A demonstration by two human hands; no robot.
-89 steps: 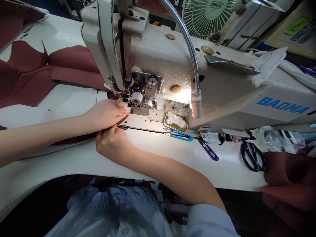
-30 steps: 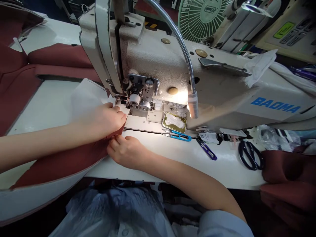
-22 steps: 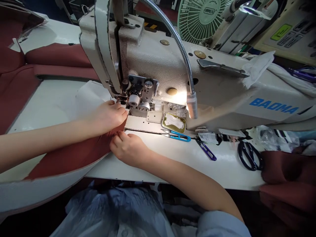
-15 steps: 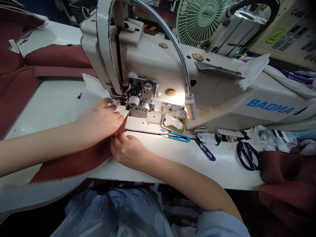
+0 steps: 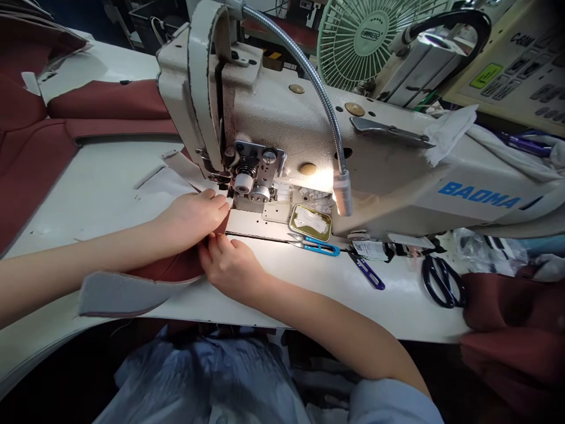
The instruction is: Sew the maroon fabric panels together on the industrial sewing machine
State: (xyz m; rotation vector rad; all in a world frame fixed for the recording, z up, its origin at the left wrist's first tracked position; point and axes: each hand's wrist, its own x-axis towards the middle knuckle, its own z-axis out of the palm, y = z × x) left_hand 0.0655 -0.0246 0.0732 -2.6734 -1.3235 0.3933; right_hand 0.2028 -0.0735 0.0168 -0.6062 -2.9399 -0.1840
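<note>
- Step in hand (judged): guiding maroon piece (image 5: 172, 268) into the sewing machine (image 5: 273, 112).
- Piece lies on tabletop (image 5: 309, 300), beneath the hands beside the needle area; pale-backed end curls up at the front.
- Left hand (image 5: 194, 218): fingers bunched over the piece; fingertips partly hidden, cannot tell if pinching.
- Right hand (image 5: 232, 265): fingers narrow, pinching the near edge.
- Next move seems to call for level edges, light steering, fingers clear of the needle.

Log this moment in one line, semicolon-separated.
left hand: on red fabric at sewing machine; right hand: at fabric's near edge; lamp: lit; blue snips: beside tin
</note>
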